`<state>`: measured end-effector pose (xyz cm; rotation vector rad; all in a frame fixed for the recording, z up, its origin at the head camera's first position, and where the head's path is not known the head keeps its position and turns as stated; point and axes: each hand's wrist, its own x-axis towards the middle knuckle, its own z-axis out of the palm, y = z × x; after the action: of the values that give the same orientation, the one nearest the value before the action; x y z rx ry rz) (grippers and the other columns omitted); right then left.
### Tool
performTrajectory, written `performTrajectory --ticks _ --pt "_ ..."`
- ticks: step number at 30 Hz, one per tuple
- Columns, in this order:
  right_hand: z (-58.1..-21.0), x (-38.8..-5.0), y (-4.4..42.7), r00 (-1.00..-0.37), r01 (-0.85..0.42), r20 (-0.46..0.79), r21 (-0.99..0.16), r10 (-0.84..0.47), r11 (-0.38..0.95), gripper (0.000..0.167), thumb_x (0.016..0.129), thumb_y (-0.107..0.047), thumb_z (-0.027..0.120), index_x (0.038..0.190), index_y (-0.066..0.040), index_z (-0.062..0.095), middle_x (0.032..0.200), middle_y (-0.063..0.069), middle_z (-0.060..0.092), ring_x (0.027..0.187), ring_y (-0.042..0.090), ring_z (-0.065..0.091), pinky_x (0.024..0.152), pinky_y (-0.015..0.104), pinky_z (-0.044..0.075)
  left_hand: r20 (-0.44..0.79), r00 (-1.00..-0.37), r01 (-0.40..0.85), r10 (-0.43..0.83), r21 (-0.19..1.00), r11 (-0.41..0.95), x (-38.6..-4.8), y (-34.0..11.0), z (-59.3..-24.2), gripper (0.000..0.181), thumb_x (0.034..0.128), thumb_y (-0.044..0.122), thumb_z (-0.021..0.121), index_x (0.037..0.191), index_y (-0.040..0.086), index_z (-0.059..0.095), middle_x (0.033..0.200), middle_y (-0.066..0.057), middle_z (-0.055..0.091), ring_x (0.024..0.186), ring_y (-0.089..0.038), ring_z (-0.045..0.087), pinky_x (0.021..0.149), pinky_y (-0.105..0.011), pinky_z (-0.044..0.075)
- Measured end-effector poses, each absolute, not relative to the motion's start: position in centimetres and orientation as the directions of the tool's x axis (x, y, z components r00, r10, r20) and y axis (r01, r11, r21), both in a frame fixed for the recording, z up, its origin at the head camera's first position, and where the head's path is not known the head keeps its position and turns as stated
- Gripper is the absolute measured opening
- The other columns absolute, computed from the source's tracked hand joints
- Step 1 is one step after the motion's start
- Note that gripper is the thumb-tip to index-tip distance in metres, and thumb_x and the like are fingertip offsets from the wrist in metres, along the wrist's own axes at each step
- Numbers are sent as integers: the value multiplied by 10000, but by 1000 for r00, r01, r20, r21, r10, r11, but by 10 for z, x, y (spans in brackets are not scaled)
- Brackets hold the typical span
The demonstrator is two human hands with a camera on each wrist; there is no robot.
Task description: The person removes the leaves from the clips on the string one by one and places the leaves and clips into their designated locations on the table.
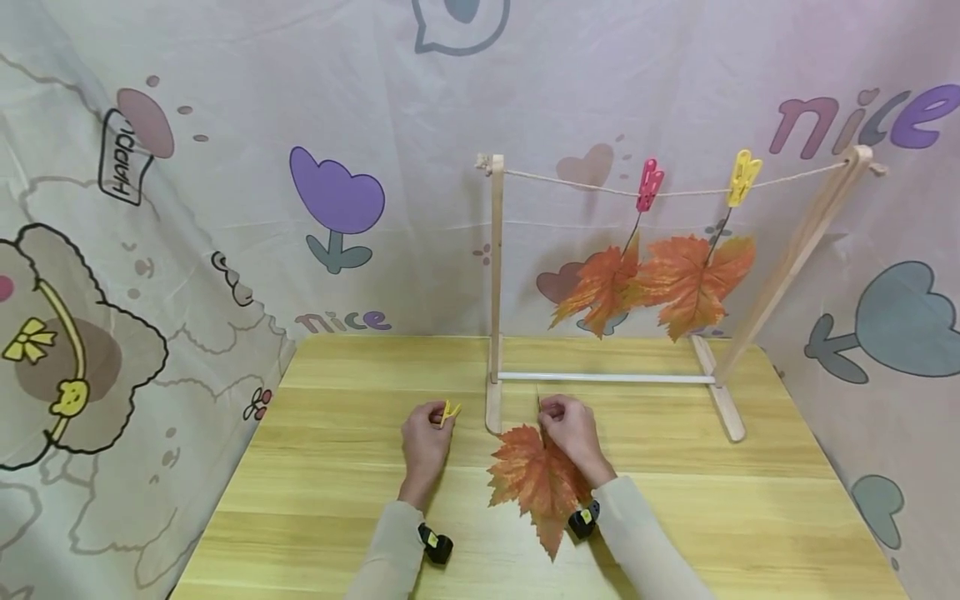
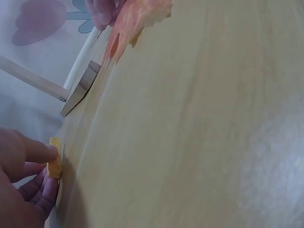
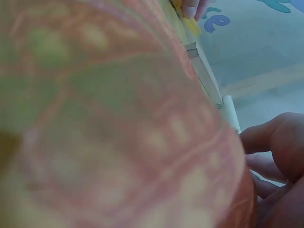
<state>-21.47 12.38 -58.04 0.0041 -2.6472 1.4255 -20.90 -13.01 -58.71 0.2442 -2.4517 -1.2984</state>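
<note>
Leaf (image 1: 531, 477) in right hand (image 1: 572, 428), clothespin (image 1: 448, 413) in left (image 1: 425, 440)

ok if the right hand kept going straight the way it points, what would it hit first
The right hand would probably meet the white crossbar first, near the left wooden post, though its height against the bar is hard to judge.

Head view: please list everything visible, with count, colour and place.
Tabletop: 1, light wood, bottom
Wooden rack: 1, pale, on tabletop
Crossbar: 1, white, low on rack
Rope: 1, cream, across rack
Clothespins: 3, one pink, two yellow; two on rope, one in left hand
Maple leaves: 3, orange, two hanging, one in right hand
Printed backdrop: count unclear, pale, around tabletop
Wrist cameras: 2, black, foreground
Hands: 2, bare, over tabletop
Sleeves: 2, beige, foreground
</note>
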Motion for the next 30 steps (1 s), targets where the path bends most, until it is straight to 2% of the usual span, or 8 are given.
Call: performTrajectory --ticks 14,24,30 --pt "-578 -213 127 -984 -103 173 -744 42 661 123 898 -68 772 1019 -47 774 865 21 738 764 170 694 708 403 596 260 -917 44 -301 818 573 -209 -126 -589 223 798 -33 840 1005 -10 762 894 -109 707 769 -221 680 645 -336 583" --pt "-578 -214 132 -987 -103 156 -807 42 582 147 888 -29 785 1032 -8 762 892 64 735 800 199 694 741 379 599 257 -920 41 -297 814 580 -208 -127 -585 245 786 -21 850 1015 -8 764 911 -112 707 792 -236 686 674 -359 590" --pt "-574 -211 136 -989 -86 139 -830 56 551 159 894 -18 777 1051 -1 757 907 68 733 831 217 695 760 385 594 255 -926 62 -278 829 556 -203 -130 -582 293 789 -27 845 1067 -23 749 1021 -172 701 910 -323 686 790 -449 598"
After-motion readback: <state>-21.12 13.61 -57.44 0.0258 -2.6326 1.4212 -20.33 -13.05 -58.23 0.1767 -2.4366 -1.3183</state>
